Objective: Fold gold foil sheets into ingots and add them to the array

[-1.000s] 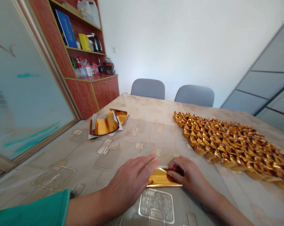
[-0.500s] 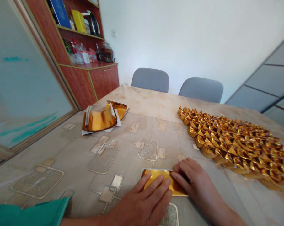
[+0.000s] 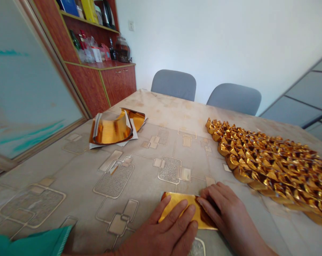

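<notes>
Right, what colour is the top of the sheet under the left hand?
The sheet is shiny gold on top; see head view.

Head view: left hand [image 3: 167,227] laid flat, fingers slightly spread, over gold paper [image 3: 194,200] on patterned desk [image 3: 143,177]; right hand [image 3: 227,208], fingers curled, at right end of same paper. Farther off at left, curved stack [image 3: 112,131] of gold sheets with white edges. At right, many folded gold pieces [image 3: 270,160] packed in rows. Beyond desk, two gray chairs [image 3: 174,84] before white wall [image 3: 216,39]. Upper left: red-brown cabinet [image 3: 87,85] bearing bottles [image 3: 75,40] and glass jar [image 3: 122,49].
</notes>
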A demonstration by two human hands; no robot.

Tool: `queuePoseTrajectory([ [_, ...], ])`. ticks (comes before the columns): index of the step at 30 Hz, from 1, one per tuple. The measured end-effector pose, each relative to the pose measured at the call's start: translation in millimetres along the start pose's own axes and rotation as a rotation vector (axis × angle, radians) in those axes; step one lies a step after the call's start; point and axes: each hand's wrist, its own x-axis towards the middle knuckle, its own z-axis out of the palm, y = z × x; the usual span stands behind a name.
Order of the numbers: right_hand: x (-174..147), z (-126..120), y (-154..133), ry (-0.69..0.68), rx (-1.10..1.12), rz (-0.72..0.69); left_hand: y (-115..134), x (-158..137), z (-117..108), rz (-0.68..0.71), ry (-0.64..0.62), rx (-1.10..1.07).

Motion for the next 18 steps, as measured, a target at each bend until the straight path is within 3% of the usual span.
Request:
queuePoseTrajectory([
  [12,2,-2,-3,0.091,-0.106,0.022,0,-2,11,0.015,0.039,0.104],
  [18,-22,-9,-32,0.303,-0.268,-0.202,-1,-7,13,0.001,-0.095,0.0],
])
